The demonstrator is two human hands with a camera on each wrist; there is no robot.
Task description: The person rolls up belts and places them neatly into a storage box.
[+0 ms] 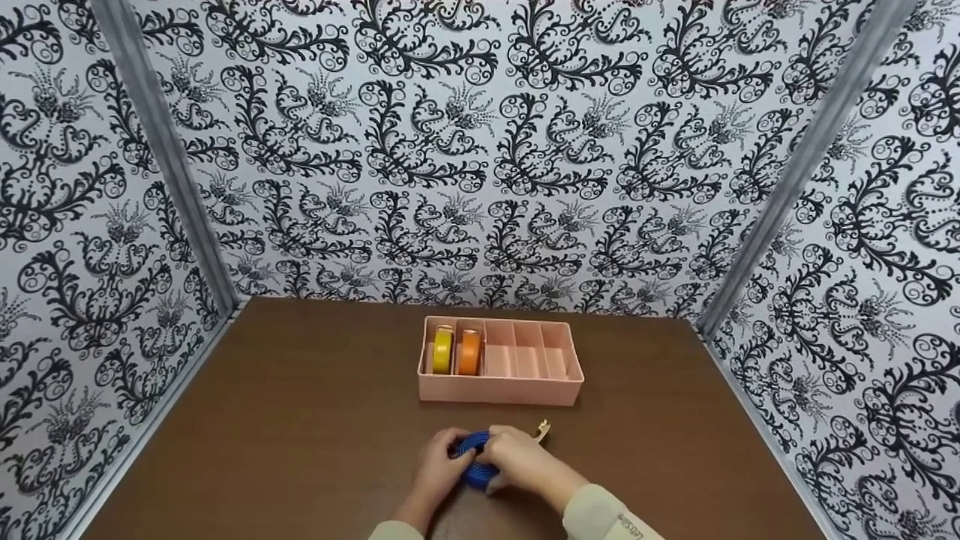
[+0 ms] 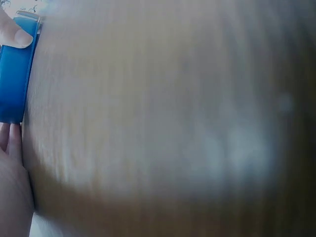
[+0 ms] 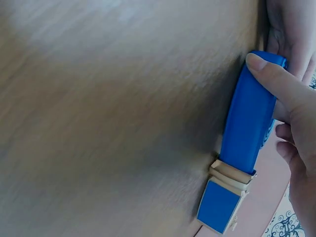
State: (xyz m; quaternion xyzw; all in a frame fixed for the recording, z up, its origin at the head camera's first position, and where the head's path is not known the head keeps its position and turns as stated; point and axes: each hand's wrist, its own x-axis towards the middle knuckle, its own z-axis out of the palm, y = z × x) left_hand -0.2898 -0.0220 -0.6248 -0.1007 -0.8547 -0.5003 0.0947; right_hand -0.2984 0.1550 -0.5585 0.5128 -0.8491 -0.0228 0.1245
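Note:
A blue belt (image 1: 478,474), wound into a coil, stands on edge just above the brown table between my two hands. My left hand (image 1: 437,466) grips the coil from the left, its thumb on the near side. From the right, my right hand (image 1: 519,459) holds the same coil. In the right wrist view its thumb presses the outer turn of the strap (image 3: 249,116). Beyond my right hand the belt's gold buckle (image 1: 543,430) sticks out; a blue panel (image 3: 217,205) shows on it in the right wrist view. My fingers hide part of the coil.
Behind my hands on the brown table (image 1: 315,405) stands a pink divided box (image 1: 499,390). A yellow rolled belt (image 1: 442,352) and an orange rolled belt (image 1: 470,352) occupy its two left compartments. Patterned walls (image 1: 465,165) enclose the table at the back and sides.

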